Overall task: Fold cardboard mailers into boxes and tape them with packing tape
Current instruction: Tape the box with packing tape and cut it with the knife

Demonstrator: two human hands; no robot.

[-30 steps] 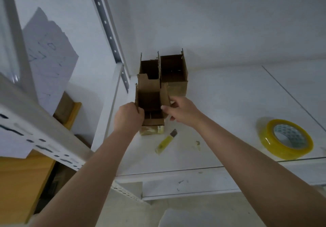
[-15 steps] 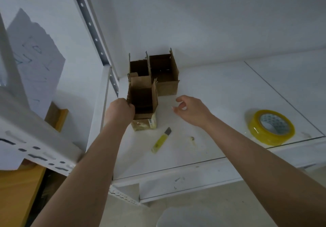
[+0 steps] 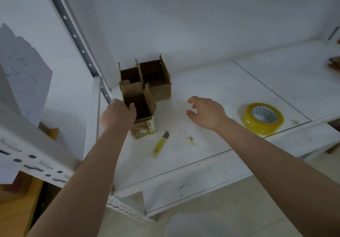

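Observation:
Three small open-topped cardboard boxes stand together at the back left of the white shelf [image 3: 211, 93]. My left hand [image 3: 117, 115] grips the left wall of the nearest box [image 3: 142, 111], thumb inside it. Behind it stand a second box [image 3: 128, 77] and a third box [image 3: 156, 80]. My right hand [image 3: 206, 112] hovers to the right of the boxes, fingers loosely curled, holding nothing. A roll of yellowish packing tape [image 3: 263, 118] lies flat on the shelf further right.
A yellow utility knife [image 3: 160, 144] lies in front of the nearest box, with a small tape scrap [image 3: 191, 140] beside it. A perforated metal upright [image 3: 73, 34] rises at the left. Paper [image 3: 24, 74] hangs at far left. Brown items [image 3: 334, 64] sit at the far right edge.
My right hand let go of the nearest box and drew away to the right. My left hand kept its hold on the box's left wall. The view shifted.

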